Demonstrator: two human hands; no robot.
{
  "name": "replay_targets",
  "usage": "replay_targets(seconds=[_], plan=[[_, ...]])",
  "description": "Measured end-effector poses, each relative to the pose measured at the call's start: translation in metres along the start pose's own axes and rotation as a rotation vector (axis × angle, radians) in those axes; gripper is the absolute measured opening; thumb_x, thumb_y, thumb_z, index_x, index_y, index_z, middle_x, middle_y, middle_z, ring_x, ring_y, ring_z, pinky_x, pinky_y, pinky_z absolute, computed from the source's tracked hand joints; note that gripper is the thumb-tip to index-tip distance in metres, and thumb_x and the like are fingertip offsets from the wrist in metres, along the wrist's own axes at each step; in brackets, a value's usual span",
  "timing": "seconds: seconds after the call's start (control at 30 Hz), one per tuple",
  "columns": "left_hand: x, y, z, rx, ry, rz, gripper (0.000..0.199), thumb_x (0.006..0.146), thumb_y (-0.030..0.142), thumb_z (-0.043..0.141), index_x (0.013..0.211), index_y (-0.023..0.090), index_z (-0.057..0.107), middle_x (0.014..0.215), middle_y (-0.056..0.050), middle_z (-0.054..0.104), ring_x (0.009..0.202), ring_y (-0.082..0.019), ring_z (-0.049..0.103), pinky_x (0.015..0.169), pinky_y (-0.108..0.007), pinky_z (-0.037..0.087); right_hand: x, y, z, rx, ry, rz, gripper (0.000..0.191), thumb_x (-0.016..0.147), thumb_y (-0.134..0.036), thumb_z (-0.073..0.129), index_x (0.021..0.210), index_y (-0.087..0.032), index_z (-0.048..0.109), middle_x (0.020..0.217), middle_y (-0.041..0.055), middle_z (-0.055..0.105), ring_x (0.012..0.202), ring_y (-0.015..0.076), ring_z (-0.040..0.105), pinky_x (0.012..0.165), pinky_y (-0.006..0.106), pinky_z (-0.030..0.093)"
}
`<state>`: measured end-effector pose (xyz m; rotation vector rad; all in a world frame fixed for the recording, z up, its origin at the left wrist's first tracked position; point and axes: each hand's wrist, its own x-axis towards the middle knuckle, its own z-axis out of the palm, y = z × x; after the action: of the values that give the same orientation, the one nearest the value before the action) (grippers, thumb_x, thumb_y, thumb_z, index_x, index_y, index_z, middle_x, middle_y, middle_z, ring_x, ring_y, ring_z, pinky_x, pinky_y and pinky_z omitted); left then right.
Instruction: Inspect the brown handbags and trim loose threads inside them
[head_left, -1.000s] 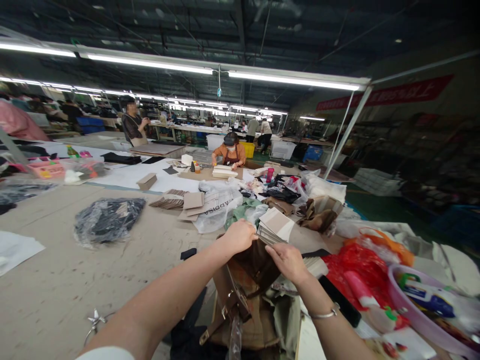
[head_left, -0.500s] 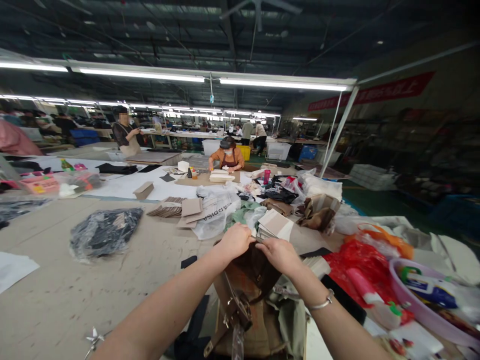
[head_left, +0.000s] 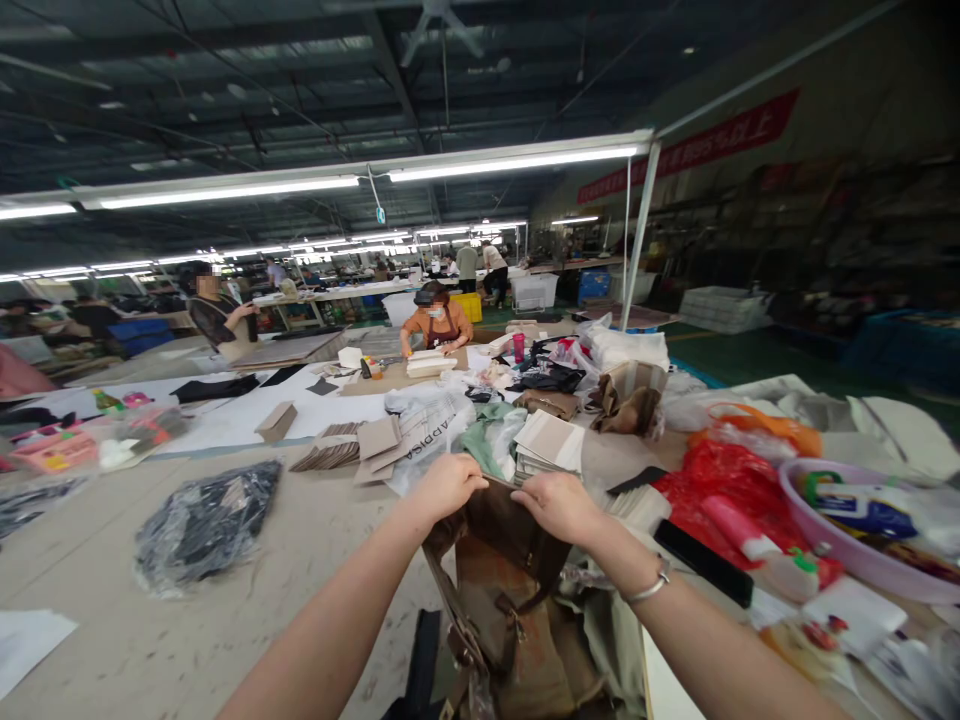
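Note:
A brown bag (head_left: pixel 536 625) with straps and metal fittings stands on the table in front of me, its interior facing me. My left hand (head_left: pixel 448 487) pinches the bag's far upper edge. A short way to the right, my right hand (head_left: pixel 561 507) grips the same edge, thumb and fingers pressed together. A strip of that edge shows between the two hands. Grey-green cloth (head_left: pixel 611 635) hangs at the bag's right side. Just beyond the hands lies a stack of beige and white panels (head_left: pixel 551 440).
Left lies a plastic-wrapped dark bundle (head_left: pixel 210 520). To the right are a black phone-like slab (head_left: pixel 703 562), a red plastic bag (head_left: pixel 716 490) and a lilac basin (head_left: pixel 795 510). Brown card pieces (head_left: pixel 330 450) lie ahead. A co-worker (head_left: pixel 436 320) sits across the table.
My hands have moved slightly apart along the bag's edge, and the bag's inside shows more widely. The view has swung a little to the right and tilted.

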<state>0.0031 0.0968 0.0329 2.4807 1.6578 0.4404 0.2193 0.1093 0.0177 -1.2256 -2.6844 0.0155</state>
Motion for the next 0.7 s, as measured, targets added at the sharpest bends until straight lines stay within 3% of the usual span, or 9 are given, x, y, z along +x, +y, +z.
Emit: replay_targets(seconds=[0.2, 0.47, 0.57, 0.7], plan=[[0.006, 0.008, 0.007, 0.057, 0.034, -0.087, 0.022, 0.081, 0.028, 0.050, 0.075, 0.017, 0.068, 0.081, -0.004, 0.066, 0.075, -0.015, 0.058, 0.069, -0.024, 0.041, -0.001, 0.001, -0.001, -0.005, -0.009, -0.002, 0.049, 0.092, -0.045, 0.028, 0.075, -0.019, 0.065, 0.079, 0.0076, 0.068, 0.076, 0.0190, 0.062, 0.066, 0.026, 0.039], [0.004, 0.016, 0.007, 0.077, 0.027, -0.217, 0.023, 0.082, 0.031, 0.049, 0.078, 0.017, 0.067, 0.085, -0.005, 0.067, 0.082, -0.016, 0.058, 0.075, -0.025, 0.041, 0.000, 0.001, -0.004, 0.008, -0.076, 0.010, 0.056, 0.091, -0.052, 0.023, 0.080, -0.018, 0.067, 0.084, 0.0109, 0.068, 0.081, 0.0210, 0.062, 0.070, 0.027, 0.041], [0.004, 0.017, 0.008, 0.071, 0.023, -0.218, 0.025, 0.082, 0.032, 0.048, 0.079, 0.017, 0.068, 0.086, -0.006, 0.067, 0.083, -0.016, 0.059, 0.076, -0.025, 0.041, -0.002, 0.005, -0.008, 0.058, -0.115, 0.002, 0.056, 0.088, -0.057, 0.025, 0.095, -0.020, 0.066, 0.085, 0.0100, 0.069, 0.084, 0.0225, 0.062, 0.071, 0.028, 0.041], [0.005, 0.015, 0.010, 0.076, 0.034, -0.207, 0.026, 0.083, 0.031, 0.047, 0.079, 0.018, 0.068, 0.086, -0.006, 0.067, 0.082, -0.016, 0.059, 0.075, -0.025, 0.040, -0.004, 0.009, -0.017, 0.186, -0.117, -0.046, 0.063, 0.080, -0.068, 0.032, 0.122, -0.026, 0.052, 0.092, 0.0065, 0.069, 0.086, 0.0229, 0.062, 0.072, 0.029, 0.042]])
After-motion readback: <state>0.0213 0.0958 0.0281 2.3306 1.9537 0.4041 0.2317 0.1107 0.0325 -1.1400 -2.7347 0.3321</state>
